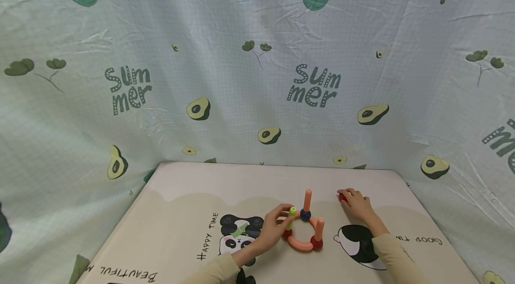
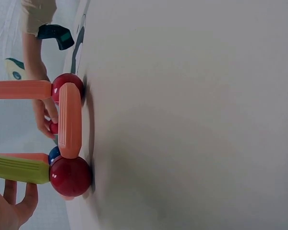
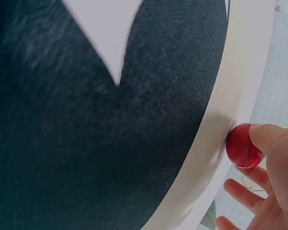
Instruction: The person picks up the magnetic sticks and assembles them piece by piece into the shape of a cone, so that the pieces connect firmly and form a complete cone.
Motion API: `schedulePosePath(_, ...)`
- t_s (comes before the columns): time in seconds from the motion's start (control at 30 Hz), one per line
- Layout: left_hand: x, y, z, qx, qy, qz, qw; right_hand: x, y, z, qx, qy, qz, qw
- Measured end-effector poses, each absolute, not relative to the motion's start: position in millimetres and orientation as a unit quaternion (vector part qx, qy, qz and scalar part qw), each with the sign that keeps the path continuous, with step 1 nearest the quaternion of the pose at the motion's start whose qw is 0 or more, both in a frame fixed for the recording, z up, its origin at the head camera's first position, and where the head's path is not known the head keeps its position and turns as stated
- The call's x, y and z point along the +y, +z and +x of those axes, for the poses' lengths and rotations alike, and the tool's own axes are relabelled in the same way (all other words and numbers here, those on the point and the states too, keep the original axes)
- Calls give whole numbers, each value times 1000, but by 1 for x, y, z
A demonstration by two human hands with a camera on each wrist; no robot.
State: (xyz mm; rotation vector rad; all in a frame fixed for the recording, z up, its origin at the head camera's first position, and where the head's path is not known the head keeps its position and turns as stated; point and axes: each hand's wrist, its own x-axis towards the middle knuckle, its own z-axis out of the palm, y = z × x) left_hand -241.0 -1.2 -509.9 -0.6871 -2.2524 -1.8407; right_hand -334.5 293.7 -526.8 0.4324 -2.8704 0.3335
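A ring of curved orange rods (image 1: 299, 244) joined by balls lies on the table. One orange stick (image 1: 307, 200) rises from a dark blue ball (image 1: 306, 215), and another orange stick (image 1: 319, 229) rises from a red ball (image 1: 317, 244). On the ring's left side, my left hand (image 1: 273, 229) holds a yellow-green stick (image 2: 19, 168) that stands on another red ball (image 2: 71, 176). Farther back and to the right, my right hand (image 1: 359, 205) pinches a loose red ball (image 3: 242, 146) at the table surface, thumb on its side.
The pale table (image 1: 181, 185) carries printed panda pictures and lettering, with its back edge behind the ring. A hanging cloth (image 1: 225, 74) with avocado and leaf prints surrounds the table at the back and sides.
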Motion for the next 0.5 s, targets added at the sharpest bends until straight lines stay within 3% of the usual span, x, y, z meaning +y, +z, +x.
schedulePosePath(0.5,-4,-478,-221,-753,-613,-229,65,290,-528,-334,-977,100,149,113)
